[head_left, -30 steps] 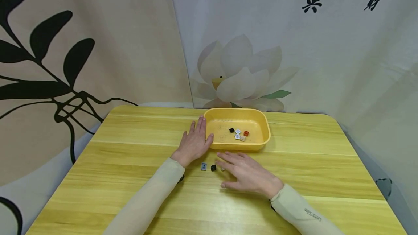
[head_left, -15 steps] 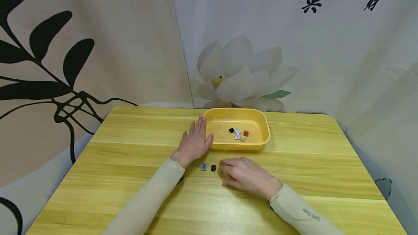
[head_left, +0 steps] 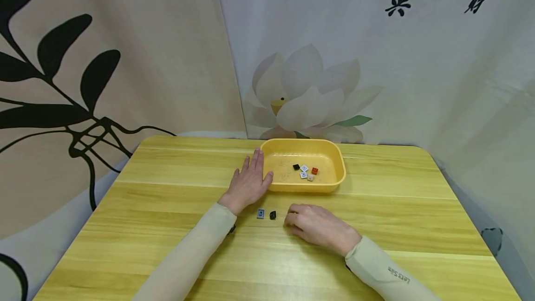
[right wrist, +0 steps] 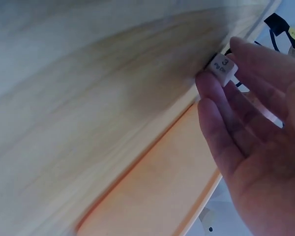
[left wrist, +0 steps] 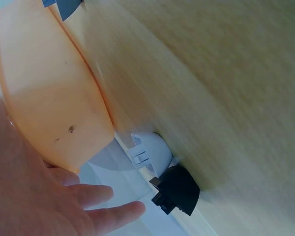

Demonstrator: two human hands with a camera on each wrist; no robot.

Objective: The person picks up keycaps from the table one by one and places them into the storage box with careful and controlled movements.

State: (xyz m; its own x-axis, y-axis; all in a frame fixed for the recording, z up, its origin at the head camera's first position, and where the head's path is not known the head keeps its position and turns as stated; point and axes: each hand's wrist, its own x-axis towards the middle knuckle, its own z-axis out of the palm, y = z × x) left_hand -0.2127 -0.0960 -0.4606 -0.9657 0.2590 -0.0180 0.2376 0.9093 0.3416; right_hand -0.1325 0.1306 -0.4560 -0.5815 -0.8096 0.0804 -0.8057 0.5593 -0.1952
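The left hand (head_left: 247,186) has its fingers straight and rests against the left side of the yellow tray (head_left: 303,188). Between thumb and fingers, the right hand (right wrist: 255,123) pinches a small white cube (right wrist: 222,69) with dark characters on it; in the head view that cube is hidden by the curled fingers of the right hand (head_left: 319,229). A small blue-grey piece (head_left: 261,213) and a black piece (head_left: 273,215) lie side by side on the table, left of the right hand.
Inside the tray are several small pieces: a black one (head_left: 296,167), an orange-red one (head_left: 315,171) and some whitish ones (head_left: 303,175). The wooden table (head_left: 167,171) carries the tray near its back edge, before a printed cloth (head_left: 376,78).
The right hand has drawn its spread fingers together around the white piece beside the black one and moved slightly right, away from the black piece. The left hand and tray have stayed put.
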